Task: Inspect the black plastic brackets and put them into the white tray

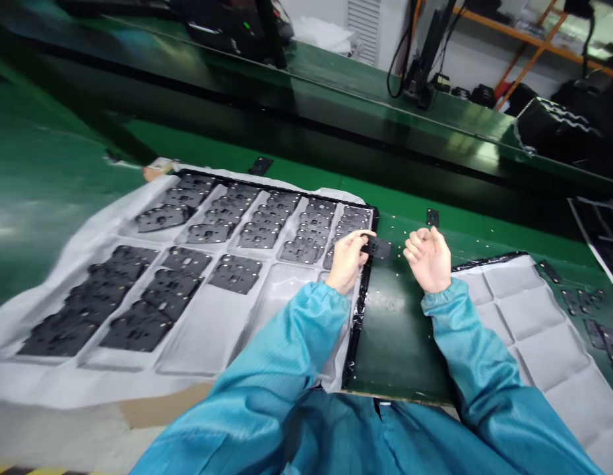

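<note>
My left hand [350, 258] pinches a small flat black part [379, 248] at the right edge of a black tray [359, 310] lined with white foam. Rows of similar black parts [266, 224] lie stacked in its compartments. My right hand [429, 257] hovers just right of the held part, palm towards me, fingers loosely curled, with nothing visible in it. Both arms wear blue sleeves.
A second foam-lined tray [528, 316] with bare compartments lies at the right. Loose black parts [590, 316] are scattered on the green bench at the far right, and one [433, 216] lies beyond my hands. A raised green conveyor [336, 72] with cables and dark equipment runs behind.
</note>
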Demonstrator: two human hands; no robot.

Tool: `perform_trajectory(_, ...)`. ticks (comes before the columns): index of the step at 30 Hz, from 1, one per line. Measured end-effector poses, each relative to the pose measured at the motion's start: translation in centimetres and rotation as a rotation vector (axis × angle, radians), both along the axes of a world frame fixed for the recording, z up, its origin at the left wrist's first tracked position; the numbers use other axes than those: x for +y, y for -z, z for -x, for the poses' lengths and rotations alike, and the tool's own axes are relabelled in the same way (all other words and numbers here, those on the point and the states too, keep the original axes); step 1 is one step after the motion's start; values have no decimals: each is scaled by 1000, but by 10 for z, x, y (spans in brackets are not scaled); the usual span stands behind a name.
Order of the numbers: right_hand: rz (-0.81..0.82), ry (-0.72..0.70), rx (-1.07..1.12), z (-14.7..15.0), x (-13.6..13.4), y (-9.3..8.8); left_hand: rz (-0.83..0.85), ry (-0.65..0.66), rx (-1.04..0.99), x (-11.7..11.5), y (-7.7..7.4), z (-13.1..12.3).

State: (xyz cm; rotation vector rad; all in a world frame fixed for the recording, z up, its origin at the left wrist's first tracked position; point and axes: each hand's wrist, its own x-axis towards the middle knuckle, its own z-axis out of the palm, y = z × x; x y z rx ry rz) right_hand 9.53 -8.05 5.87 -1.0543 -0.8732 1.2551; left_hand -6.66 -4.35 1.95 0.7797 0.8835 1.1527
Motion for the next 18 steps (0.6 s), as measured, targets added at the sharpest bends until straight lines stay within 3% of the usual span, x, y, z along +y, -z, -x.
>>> perform_trajectory(4, -70, 13, 37, -5, -12, -40, -11, 25, -29, 0, 1, 2)
perform_trajectory(7, -115, 27, -2, 0, -20, -57, -41, 15, -58, -2, 1, 1)
perform_trajectory(11, -136, 33, -17, 4, -26, -66, -40, 12, -53, -3, -1, 1)
perform_trajectory(18, -86, 43, 277, 7, -32, -74, 38, 24, -39, -2, -1, 2)
